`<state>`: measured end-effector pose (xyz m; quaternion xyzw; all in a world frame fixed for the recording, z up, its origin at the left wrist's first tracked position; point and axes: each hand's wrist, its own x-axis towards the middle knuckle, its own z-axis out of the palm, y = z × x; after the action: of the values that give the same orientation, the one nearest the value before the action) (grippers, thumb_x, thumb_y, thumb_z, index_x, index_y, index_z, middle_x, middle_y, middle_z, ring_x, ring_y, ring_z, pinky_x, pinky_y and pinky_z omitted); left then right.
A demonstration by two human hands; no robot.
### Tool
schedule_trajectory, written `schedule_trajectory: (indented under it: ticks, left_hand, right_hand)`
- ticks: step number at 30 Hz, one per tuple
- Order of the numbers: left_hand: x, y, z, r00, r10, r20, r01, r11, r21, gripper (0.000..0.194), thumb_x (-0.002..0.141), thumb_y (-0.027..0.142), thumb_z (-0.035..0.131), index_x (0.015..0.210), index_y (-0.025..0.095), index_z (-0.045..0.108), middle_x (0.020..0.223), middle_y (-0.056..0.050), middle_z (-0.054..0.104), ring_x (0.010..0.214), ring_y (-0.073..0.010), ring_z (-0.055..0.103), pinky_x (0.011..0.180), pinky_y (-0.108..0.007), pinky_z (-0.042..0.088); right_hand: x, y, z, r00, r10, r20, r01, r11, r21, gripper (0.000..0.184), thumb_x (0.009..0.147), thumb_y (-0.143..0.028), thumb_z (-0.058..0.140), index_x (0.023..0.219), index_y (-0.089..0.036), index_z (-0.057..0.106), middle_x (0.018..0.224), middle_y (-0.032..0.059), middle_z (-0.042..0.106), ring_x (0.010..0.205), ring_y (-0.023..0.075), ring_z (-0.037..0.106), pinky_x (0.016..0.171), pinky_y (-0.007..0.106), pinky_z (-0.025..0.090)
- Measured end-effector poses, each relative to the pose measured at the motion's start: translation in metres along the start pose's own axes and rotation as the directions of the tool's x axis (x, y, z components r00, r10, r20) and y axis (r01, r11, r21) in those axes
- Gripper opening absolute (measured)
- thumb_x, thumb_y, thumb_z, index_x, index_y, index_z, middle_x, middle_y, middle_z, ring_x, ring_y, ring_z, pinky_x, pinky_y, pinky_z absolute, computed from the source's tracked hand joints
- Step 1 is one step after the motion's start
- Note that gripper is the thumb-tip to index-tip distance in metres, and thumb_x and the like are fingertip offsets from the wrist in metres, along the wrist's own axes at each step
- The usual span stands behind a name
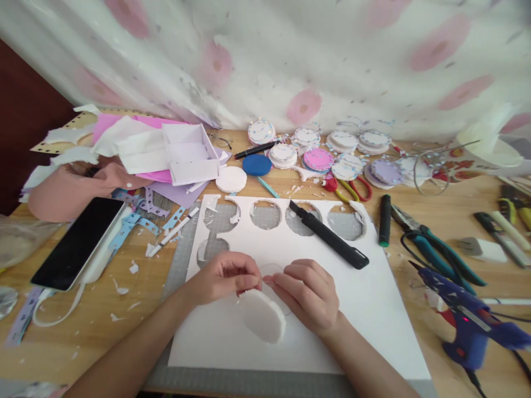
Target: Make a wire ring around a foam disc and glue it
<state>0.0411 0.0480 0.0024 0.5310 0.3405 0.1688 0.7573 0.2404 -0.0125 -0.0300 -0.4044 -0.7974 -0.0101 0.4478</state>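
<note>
A white foam disc (pixel 263 316) hangs tilted below the fingertips of my left hand (pixel 230 278), which are closed on its upper edge. Close by on the right, my right hand (pixel 309 292) has its thumb and fingers pinched together; whatever sits in that pinch is too small to make out. Both hands are above a white foam board (pixel 352 331) with several round holes cut along its far side. A faint circle outline is drawn on the board behind the hands. Across the holes lies a black utility knife (pixel 332 235), apart from both hands.
Right: green-capped marker (pixel 385 220), pliers (pixel 435 249), blue glue gun (pixel 468 320). Left: phone (pixel 78 243), foam scraps and an open white box (pixel 191 155). Several decorated discs (pixel 318 160), a blue disc (pixel 256 165) and scissors (pixel 352 189) lie at the back. A grey cutting mat (pixel 232 381) lies beneath.
</note>
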Motion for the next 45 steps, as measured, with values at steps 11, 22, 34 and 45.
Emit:
schedule_trajectory:
  ticks: [11, 22, 34, 45]
  left_hand:
    - [-0.003, -0.003, -0.004, 0.999, 0.030, 0.042, -0.031, 0.999, 0.034, 0.037, 0.077, 0.047, 0.067, 0.067, 0.012, 0.062, 0.066, -0.003, 0.058, 0.062, -0.0113, 0.048, 0.056, -0.021, 0.037]
    - [-0.002, -0.010, -0.008, 0.952, 0.294, 0.081, -0.304, 0.934, 0.187, 0.019, 0.087, 0.027, 0.059, 0.076, 0.012, 0.065, 0.069, -0.003, 0.059, 0.065, -0.0109, 0.052, 0.063, -0.021, 0.040]
    - [0.000, -0.012, -0.009, 0.947, 0.316, 0.066, -0.321, 0.907, 0.274, 0.016, 0.087, 0.022, 0.057, 0.076, 0.013, 0.065, 0.068, -0.002, 0.058, 0.064, -0.0100, 0.051, 0.061, -0.021, 0.038]
    - [-0.001, -0.010, -0.013, 0.926, 0.377, -0.008, -0.365, 0.901, 0.235, 0.016, 0.087, 0.022, 0.058, 0.077, 0.013, 0.066, 0.070, -0.002, 0.060, 0.064, -0.0108, 0.053, 0.061, -0.022, 0.041]
  right_hand:
    - [0.005, -0.001, 0.000, 0.999, -0.006, -0.042, 0.012, 0.989, 0.145, 0.019, 0.080, -0.011, 0.069, 0.097, -0.018, 0.062, 0.074, 0.0042, 0.064, 0.067, 0.0155, 0.057, 0.055, 0.028, 0.051]
    - [0.007, -0.017, 0.007, 0.870, 0.468, 0.153, -0.443, 0.607, 0.660, 0.013, 0.081, -0.012, 0.067, 0.074, -0.019, 0.059, 0.066, 0.0012, 0.058, 0.061, 0.0136, 0.051, 0.055, 0.028, 0.041]
    - [0.011, -0.017, 0.009, 0.550, 0.608, 0.573, -0.723, 0.004, 0.691, 0.029, 0.079, -0.028, 0.071, 0.064, -0.018, 0.048, 0.059, -0.0057, 0.043, 0.054, 0.0075, 0.036, 0.050, 0.022, 0.027]
    - [0.016, -0.007, 0.003, 0.658, 0.603, 0.452, -0.722, 0.335, 0.605, 0.006, 0.084, -0.026, 0.065, 0.081, -0.020, 0.064, 0.073, 0.0005, 0.062, 0.064, 0.0112, 0.055, 0.057, 0.023, 0.043]
